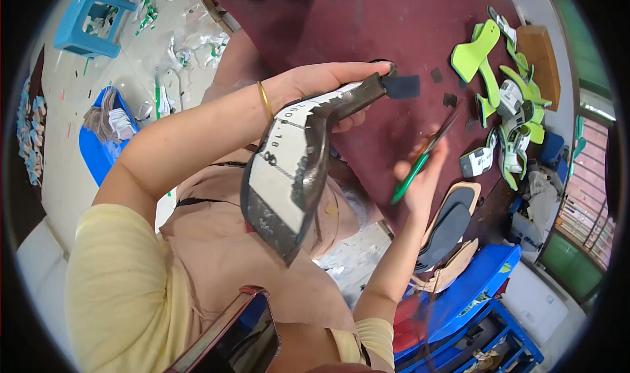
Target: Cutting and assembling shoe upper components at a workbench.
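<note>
My left hand (312, 79) grips a dark, glossy shoe (314, 173) by its narrow end. The shoe's white underside (279, 153) faces me, with dark material wrapped over its edges. A flat dark blue piece (401, 86) sticks out at the narrow end, beside my left fingertips. Some of my left fingers are hidden behind the shoe. To the right, my right hand (426, 176) is closed round a green-handled tool (413, 175) with a slim, pointed dark blade. Motion blur keeps me from telling whether it is a knife or scissors. Its tip stands apart from the shoe.
Small dark scraps (449, 99) lie on the dark red table (367, 19). Lime-green and white shoe parts (505, 104) are heaped at its right. Beige and dark soles (449, 228) lie near my right forearm. A blue stool (95, 22) and scattered offcuts occupy the left floor.
</note>
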`<state>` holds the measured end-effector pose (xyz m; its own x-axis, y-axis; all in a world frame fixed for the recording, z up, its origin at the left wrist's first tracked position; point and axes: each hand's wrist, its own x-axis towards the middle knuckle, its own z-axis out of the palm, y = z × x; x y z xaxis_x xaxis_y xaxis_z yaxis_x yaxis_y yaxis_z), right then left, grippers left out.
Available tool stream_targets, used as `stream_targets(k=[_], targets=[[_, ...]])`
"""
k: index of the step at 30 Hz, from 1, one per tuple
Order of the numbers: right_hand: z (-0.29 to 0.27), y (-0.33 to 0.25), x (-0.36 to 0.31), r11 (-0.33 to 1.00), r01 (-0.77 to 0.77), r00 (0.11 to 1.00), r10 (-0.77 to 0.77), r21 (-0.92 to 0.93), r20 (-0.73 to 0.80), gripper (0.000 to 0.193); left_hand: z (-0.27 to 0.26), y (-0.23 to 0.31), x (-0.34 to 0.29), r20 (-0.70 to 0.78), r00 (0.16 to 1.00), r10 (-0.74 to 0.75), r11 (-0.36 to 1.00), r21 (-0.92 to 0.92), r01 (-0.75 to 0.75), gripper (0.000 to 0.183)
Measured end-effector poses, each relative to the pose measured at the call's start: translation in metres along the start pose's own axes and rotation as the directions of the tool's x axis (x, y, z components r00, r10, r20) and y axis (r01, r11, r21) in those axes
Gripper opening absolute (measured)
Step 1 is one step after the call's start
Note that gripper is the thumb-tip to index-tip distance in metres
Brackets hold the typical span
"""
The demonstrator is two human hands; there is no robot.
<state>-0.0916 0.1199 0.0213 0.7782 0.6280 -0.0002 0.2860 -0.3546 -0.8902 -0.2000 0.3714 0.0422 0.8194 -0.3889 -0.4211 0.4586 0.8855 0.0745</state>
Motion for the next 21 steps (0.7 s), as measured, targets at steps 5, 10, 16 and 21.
stream_targets(k=[5,10,16,21], targets=[[0.005,-0.028,-0.017,0.998,0.023,0.984,-0.032,0.054,0.177,0.108,0.023,-0.009,0.002,0.052,0.994,-0.094,0.991,0.096,0.089,0.031],[0.000,-0.032,-0.016,0.995,0.096,0.983,-0.090,-0.028,0.158,0.107,0.037,-0.016,0.013,-0.031,0.990,-0.138,0.971,0.194,0.142,0.031],[0.012,-0.039,-0.017,0.989,0.147,0.980,-0.141,-0.032,0.140,0.087,0.021,-0.020,0.020,-0.009,0.989,-0.148,0.987,0.058,0.149,0.031],[0.026,-0.015,-0.016,0.893,0.309,0.951,-0.292,-0.327,0.102,0.032,0.005,-0.020,0.020,-0.104,0.978,-0.178,0.983,0.025,0.182,0.033]])
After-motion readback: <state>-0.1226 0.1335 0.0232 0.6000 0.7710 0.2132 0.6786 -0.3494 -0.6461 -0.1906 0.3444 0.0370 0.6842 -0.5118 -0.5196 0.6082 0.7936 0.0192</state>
